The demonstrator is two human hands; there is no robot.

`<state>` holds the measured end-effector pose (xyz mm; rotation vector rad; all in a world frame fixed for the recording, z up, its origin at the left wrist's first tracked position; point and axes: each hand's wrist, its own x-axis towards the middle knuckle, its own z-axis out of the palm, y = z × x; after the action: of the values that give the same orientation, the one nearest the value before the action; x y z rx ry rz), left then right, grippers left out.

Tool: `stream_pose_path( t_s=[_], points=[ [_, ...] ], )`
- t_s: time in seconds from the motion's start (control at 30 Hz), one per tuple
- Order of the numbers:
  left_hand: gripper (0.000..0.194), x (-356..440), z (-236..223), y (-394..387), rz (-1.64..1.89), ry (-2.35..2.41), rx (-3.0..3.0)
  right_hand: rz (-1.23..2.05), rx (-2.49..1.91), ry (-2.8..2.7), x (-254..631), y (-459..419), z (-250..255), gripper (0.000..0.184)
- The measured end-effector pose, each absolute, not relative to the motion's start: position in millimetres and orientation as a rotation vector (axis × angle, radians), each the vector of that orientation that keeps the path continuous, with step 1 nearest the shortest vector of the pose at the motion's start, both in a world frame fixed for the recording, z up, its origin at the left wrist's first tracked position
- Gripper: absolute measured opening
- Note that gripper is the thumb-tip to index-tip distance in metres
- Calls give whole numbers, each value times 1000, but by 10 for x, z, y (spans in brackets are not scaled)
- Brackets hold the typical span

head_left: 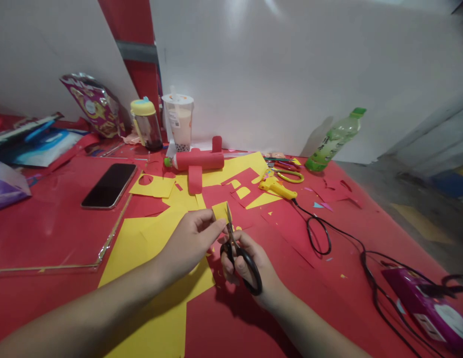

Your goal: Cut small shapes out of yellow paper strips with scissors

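Scissors [233, 241] at the right side of a small yellow paper piece [220, 211]

Black-handled and held over the middle of the red desk [224, 330], they should handle as a fairly light but stiff tool, the metal smooth and the loops the sure place to take hold. The paper piece looks thin, light and easily creased, best gripped by a margin clear of the blades. The blade tips point away from the person and slightly left; the long axis runs from the handles, near and to the right, up to the tips beside the paper. Whether any paper lies between the blades, I cannot tell.

The right hand [265, 268] has its fingers curled about the loops. The left hand [194, 236] pinches the paper piece by its near edge, between thumb and fingers.

Under the left forearm lies a large yellow sheet [156, 323]. Beyond the hands, a red cylinder [201, 160] with a green end lies on its side, and to its right rests a yellow glue gun [278, 188]. Farther out, a phone [110, 185] lies to the left, a drink cup [181, 122] stands behind the cylinder, and a green bottle [331, 141] stands back to the right
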<state>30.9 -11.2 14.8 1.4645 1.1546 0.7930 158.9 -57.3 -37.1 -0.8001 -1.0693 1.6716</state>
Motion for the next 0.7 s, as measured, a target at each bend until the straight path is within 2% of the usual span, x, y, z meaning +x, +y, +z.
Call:
stream_pose_path(
  t_s=[0.7],
  points=[
    [26, 254, 205, -68, 743, 1101, 1471, 1695, -823, -1036, 1573, -571, -352, 46]
  ],
)
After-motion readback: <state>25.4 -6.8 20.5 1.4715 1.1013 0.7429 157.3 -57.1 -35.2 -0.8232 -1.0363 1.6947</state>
